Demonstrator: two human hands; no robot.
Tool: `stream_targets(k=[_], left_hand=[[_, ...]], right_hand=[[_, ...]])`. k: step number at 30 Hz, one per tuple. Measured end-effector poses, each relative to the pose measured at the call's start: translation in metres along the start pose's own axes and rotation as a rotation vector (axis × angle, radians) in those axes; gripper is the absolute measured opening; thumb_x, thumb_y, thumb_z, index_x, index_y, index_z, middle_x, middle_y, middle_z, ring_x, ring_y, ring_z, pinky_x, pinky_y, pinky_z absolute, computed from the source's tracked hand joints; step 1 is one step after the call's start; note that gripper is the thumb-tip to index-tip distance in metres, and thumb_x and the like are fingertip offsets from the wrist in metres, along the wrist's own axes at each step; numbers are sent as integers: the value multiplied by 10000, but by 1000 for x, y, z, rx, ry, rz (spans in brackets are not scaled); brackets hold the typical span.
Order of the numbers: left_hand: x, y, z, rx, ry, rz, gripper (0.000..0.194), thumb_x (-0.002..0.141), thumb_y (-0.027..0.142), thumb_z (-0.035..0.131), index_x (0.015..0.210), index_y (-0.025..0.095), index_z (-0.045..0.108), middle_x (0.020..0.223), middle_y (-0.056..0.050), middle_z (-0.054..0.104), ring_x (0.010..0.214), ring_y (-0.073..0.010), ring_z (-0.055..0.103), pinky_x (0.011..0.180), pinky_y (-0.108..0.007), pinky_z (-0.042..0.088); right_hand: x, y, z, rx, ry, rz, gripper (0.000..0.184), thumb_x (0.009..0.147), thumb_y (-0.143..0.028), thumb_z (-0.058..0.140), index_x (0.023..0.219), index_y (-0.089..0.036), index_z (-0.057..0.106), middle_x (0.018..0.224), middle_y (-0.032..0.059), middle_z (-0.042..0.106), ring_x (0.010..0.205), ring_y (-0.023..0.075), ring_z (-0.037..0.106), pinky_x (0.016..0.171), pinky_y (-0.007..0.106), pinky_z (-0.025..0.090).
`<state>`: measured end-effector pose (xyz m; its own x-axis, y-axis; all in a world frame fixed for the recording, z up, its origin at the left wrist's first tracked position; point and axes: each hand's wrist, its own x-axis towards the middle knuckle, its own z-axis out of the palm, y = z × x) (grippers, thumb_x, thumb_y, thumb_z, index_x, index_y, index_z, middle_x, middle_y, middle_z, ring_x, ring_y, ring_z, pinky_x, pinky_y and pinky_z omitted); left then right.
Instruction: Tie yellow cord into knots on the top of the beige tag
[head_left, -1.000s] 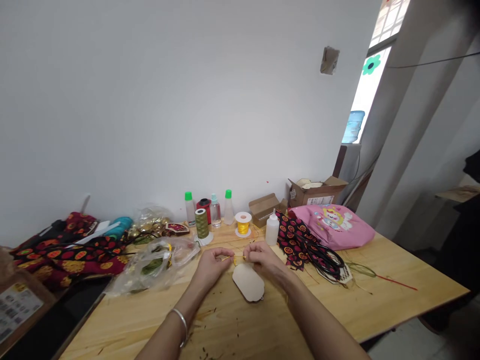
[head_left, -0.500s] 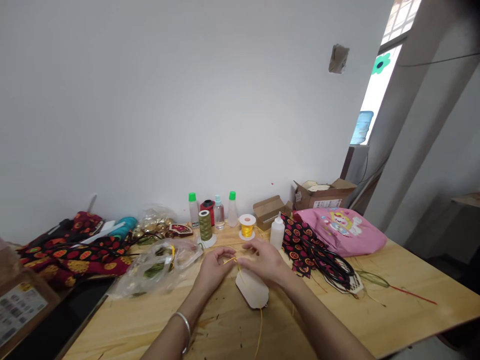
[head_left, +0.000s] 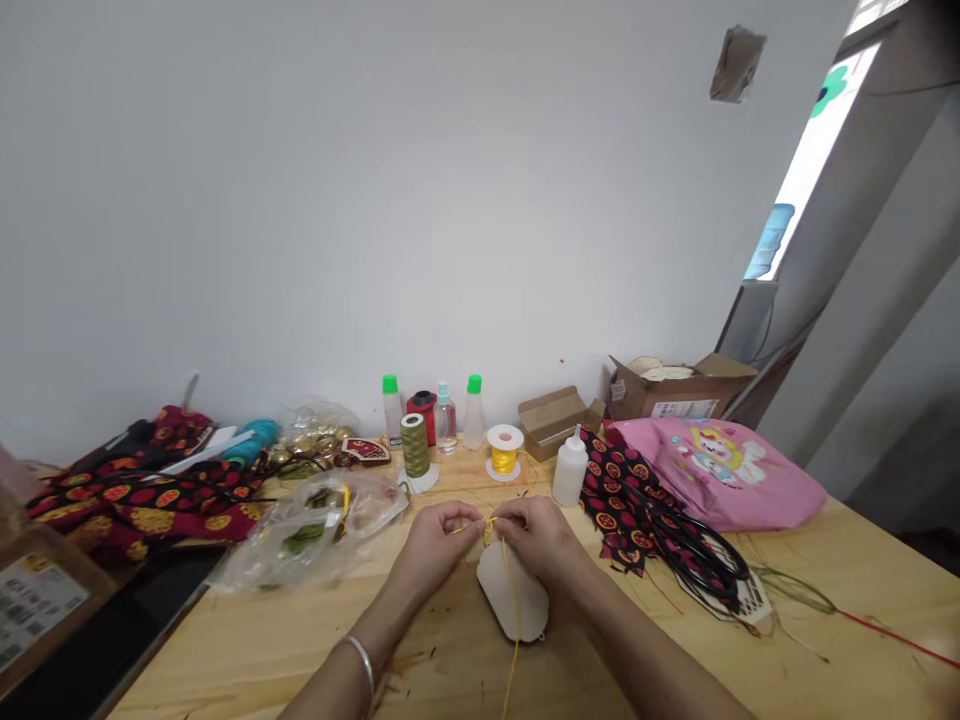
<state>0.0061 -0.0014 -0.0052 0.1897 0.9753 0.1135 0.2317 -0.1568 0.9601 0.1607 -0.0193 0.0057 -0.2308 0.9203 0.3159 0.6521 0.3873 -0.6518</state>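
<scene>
Both my hands pinch a thin yellow cord close together over the table. My left hand, with a silver bangle on its wrist, grips the cord between thumb and forefinger. My right hand pinches it just to the right, and a small loop or knot shows between the fingertips. Below them is a pale flat plaque with rounded ends, its top edge at the knot. A long end of the cord runs down across the plaque toward me.
Behind stand a yellow cord spool, a green thread spool, a white squeeze bottle and several capped bottles. At left lie a clear plastic bag and patterned fabric. A pink bag, black cords and cardboard boxes are at right.
My right hand has loosened, shifted and pinched the yellow cord again beside the left. The cord's long end now lies across the plaque. The view has turned slightly left.
</scene>
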Motion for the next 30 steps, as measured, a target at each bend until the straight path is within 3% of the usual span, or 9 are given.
stream_targets(k=[6, 12, 18, 25, 30], left_hand=[[3, 2, -4, -24, 3, -59, 174, 536, 307, 638, 633, 165, 665, 621, -23, 655, 571, -150, 541, 508, -208, 385], [1, 8, -7, -12, -19, -88, 189, 546, 315, 629, 651, 166, 679, 666, -36, 673, 600, -171, 559, 538, -232, 405], [-3, 12, -7, 3, -43, -140, 232, 536, 326, 634, 676, 144, 671, 573, -27, 653, 556, -163, 550, 488, -218, 390], [-4, 12, -5, -69, -126, -117, 258, 542, 301, 631, 719, 114, 645, 693, -50, 657, 598, -149, 551, 554, -226, 408], [-6, 9, -4, -13, -170, -106, 217, 572, 312, 597, 675, 127, 644, 628, -20, 645, 558, -135, 537, 523, -211, 394]], right_hand=[[0, 3, 2, 167, 45, 124, 178, 686, -211, 450, 650, -162, 617, 583, 11, 600, 539, 115, 519, 485, 196, 361], [2, 2, 5, 508, 62, 324, 124, 678, -213, 428, 626, -142, 515, 522, -4, 538, 455, 90, 492, 434, 185, 370], [4, -6, 4, 643, 88, 327, 109, 639, -225, 459, 563, -147, 456, 444, -60, 412, 370, 43, 331, 367, 158, 249], [5, -10, 4, 846, 85, 433, 82, 564, -205, 470, 568, -134, 511, 411, -70, 395, 372, 45, 321, 369, 163, 231], [4, -12, 3, 884, 71, 449, 79, 550, -184, 465, 531, -135, 525, 350, -83, 354, 338, 43, 282, 355, 168, 203]])
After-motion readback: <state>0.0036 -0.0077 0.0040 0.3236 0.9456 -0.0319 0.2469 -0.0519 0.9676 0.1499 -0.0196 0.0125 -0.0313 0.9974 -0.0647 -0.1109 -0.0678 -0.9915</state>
